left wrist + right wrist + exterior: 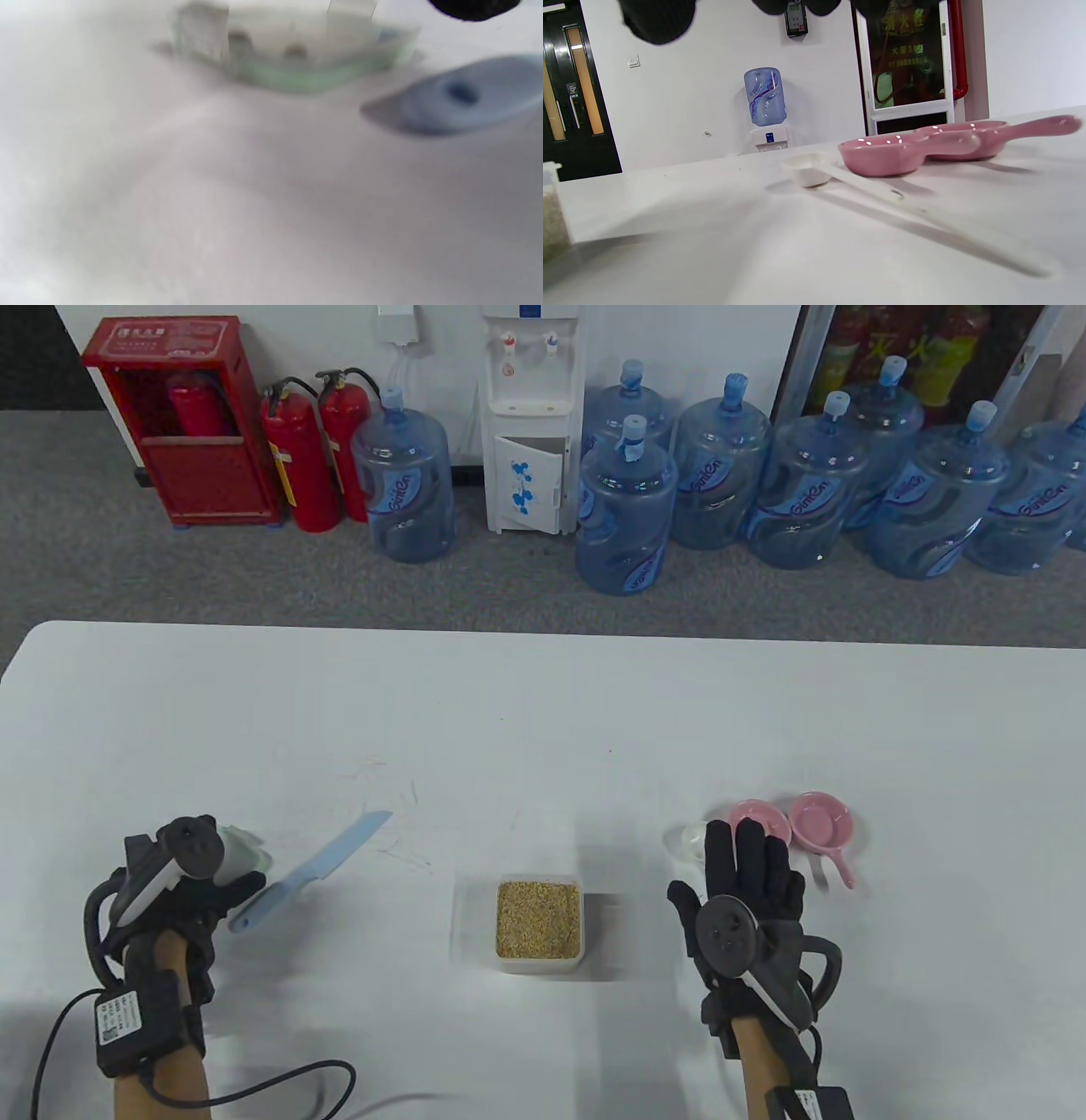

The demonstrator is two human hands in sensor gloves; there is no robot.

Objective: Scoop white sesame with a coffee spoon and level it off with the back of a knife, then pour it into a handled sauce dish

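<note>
A clear box of white sesame [539, 920] stands at the table's middle front, its edge also showing in the right wrist view [550, 212]. The light blue knife [327, 861] lies flat to the box's left. My left hand [242, 895] hovers at the knife's handle end [466, 97] without gripping it; only one fingertip [471, 6] shows in the blurred left wrist view. The white coffee spoon [865, 186] lies beside two pink handled sauce dishes [759, 819] [819, 824]. My right hand [747, 853] hangs over the spoon [689, 840], fingers [657, 17] straight, holding nothing.
A clear greenish lid [250, 848] lies just beyond my left hand, close to the knife handle, and shows in the left wrist view [297, 59]. The white table [543, 712] stretches away bare behind everything. Water jugs and fire extinguishers stand on the floor beyond.
</note>
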